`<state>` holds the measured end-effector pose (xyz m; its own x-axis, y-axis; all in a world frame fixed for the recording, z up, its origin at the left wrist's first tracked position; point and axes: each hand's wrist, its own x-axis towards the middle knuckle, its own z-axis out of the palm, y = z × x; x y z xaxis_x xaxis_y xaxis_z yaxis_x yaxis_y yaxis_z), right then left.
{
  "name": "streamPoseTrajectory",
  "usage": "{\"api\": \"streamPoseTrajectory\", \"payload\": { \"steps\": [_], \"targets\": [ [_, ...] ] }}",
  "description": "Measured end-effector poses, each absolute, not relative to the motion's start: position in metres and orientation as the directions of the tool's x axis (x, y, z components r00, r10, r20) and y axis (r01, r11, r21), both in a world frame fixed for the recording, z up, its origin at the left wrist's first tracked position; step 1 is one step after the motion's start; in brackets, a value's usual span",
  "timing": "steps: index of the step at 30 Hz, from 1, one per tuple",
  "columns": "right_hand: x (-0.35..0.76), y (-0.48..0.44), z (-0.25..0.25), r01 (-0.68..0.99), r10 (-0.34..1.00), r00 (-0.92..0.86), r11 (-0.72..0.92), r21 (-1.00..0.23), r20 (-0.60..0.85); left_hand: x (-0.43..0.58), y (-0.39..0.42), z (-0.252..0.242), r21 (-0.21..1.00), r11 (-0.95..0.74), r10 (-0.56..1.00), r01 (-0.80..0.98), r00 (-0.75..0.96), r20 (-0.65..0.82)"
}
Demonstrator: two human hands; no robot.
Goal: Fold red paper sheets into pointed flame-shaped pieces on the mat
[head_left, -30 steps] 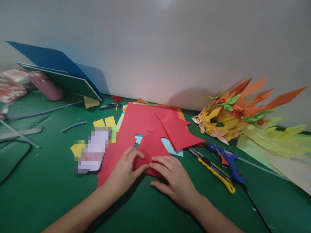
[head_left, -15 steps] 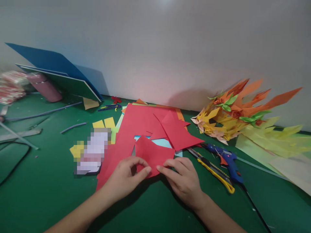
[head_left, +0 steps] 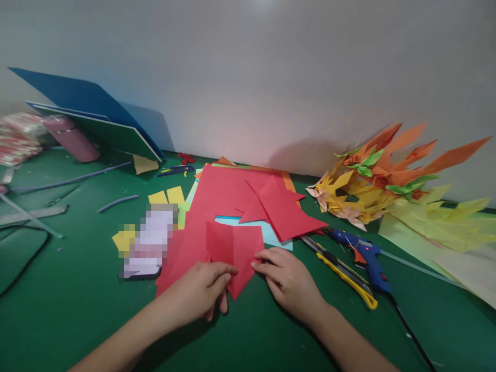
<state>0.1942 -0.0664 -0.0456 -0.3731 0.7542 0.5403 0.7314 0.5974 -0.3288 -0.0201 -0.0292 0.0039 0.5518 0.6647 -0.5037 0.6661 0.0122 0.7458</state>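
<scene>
A small red sheet of paper point(head_left: 248, 248) with a crease down its middle is between my hands, one corner pointing toward me. My left hand point(head_left: 209, 289) pinches its lower left edge, the index finger lying across the paper. At the right edge, my right hand point(head_left: 289, 276) has its thumb and fingertips closed on the sheet. Underneath and behind lie larger red sheets point(head_left: 225, 188) and a strip of light blue paper point(head_left: 281, 240). Several cut red pieces point(head_left: 289, 209) rest on the stack to the right.
To the right lie a yellow utility knife point(head_left: 344, 279), a blue glue gun point(head_left: 368, 258) with its cord and orange-yellow paper flowers point(head_left: 387, 175). On the left are a phone point(head_left: 151, 240), yellow paper squares point(head_left: 176, 195), a pink bottle point(head_left: 73, 139) and leaning boards point(head_left: 101, 103).
The red sheet has turned so a corner points at me, and its middle crease now shows. My left hand has shifted slightly left and down; my right hand moved a little.
</scene>
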Motion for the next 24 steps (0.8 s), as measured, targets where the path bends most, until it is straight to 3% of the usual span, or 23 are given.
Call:
{"api": "streamPoseTrajectory", "payload": {
  "steps": [5, 9, 13, 24],
  "targets": [
    [0.195, -0.067, -0.041, 0.752, 0.757, -0.377, 0.586, -0.301, 0.533, -0.025, -0.025, -0.001, 0.577, -0.436, 0.744, 0.691, 0.637, -0.201],
    [0.194, -0.067, -0.040, 0.743, 0.762, -0.403, 0.596, -0.306, 0.506, -0.024, -0.023, -0.006, 0.420, -0.616, 0.691, 0.667, 0.713, -0.118],
    [0.193, -0.067, -0.040, 0.743, 0.766, -0.442, 0.604, -0.287, 0.467, -0.021, -0.023, -0.009, 0.441, -0.669, 0.665, 0.598, 0.747, -0.005],
    [0.191, -0.071, -0.036, 0.622, 0.692, -0.610, 0.720, -0.307, 0.386, -0.022, -0.021, -0.016, 0.344, -0.722, 0.639, 0.600, 0.769, 0.001]
  ]
}}
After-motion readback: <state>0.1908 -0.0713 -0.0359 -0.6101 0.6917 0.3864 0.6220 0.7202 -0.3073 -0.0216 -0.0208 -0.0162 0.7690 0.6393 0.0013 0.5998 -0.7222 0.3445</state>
